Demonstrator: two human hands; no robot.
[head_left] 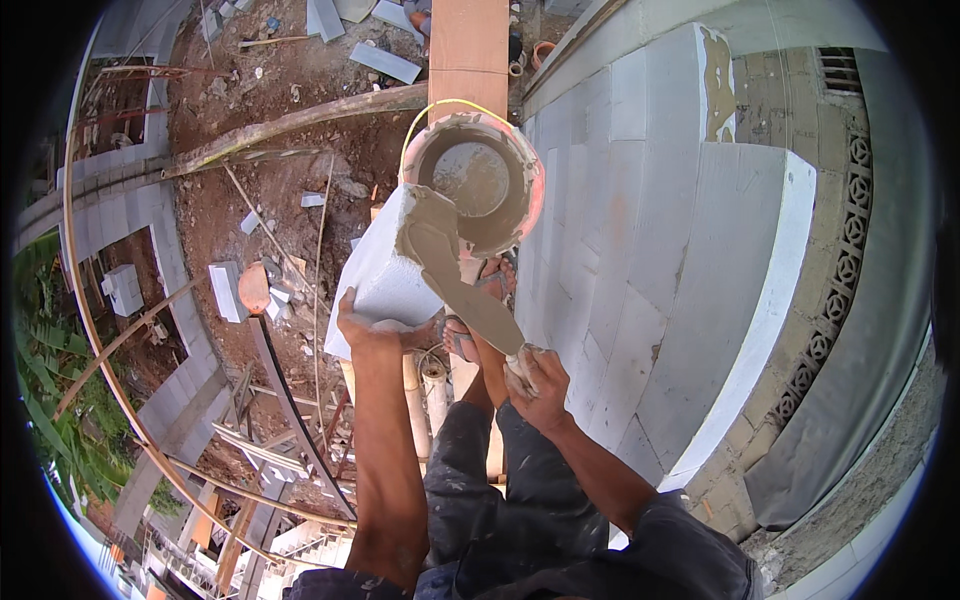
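My left hand (362,325) grips a white lightweight block (370,285) low on its outer end, holding it tilted beside a bucket. My right hand (535,385) is closed on the handle of a trowel (480,312), whose blade is coated in grey mortar and reaches onto the block's upper end, where wet mortar (430,225) is spread. The bucket (525,200), pinkish and mortar-smeared with a yellow handle, has grey mix inside and stands on a plank just beyond the block. My feet (462,338) in sandals show beneath, partly hidden.
I stand high on planks (468,55) beside a grey block wall (610,300) on the right. Below left are dirt ground with loose blocks (385,62), bamboo poles (270,130), a low block wall (110,220) and green plants (70,400). Part of a person (420,18) shows at the top.
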